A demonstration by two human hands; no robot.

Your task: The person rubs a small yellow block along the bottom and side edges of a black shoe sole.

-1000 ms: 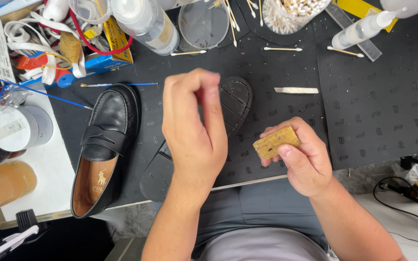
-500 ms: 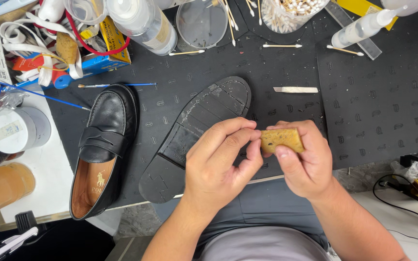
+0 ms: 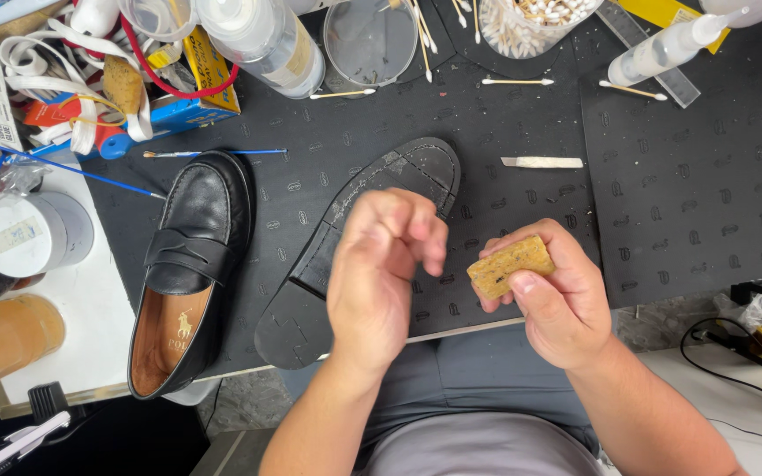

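Holding item one: a tan crepe cleaning block (image 3: 511, 264), pinched in your right hand (image 3: 557, 304), thumb on its near face, fingers (image 3: 566, 256) closed round the back. It sits raised above the desk, just right of the upturned shoe.

Item two: your left hand (image 3: 381, 273), loosely curled, fingertips bunched together and gripping nothing visible, hovering over the middle of the sole.

Item three: an upturned shoe, sole (image 3: 359, 238) facing up, lying diagonally on the black patterned mat (image 3: 698, 194); pale scuffing shows along its edge near the toe.

Item four: a matching black loafer (image 3: 189, 264), upright, well left of the sole.

Handling advice, as a judgement: steady the shoe with your free hand at the heel before rubbing, keep the block's flat face on the scuffed edge, and work short strokes so crumbs fall onto the mat.
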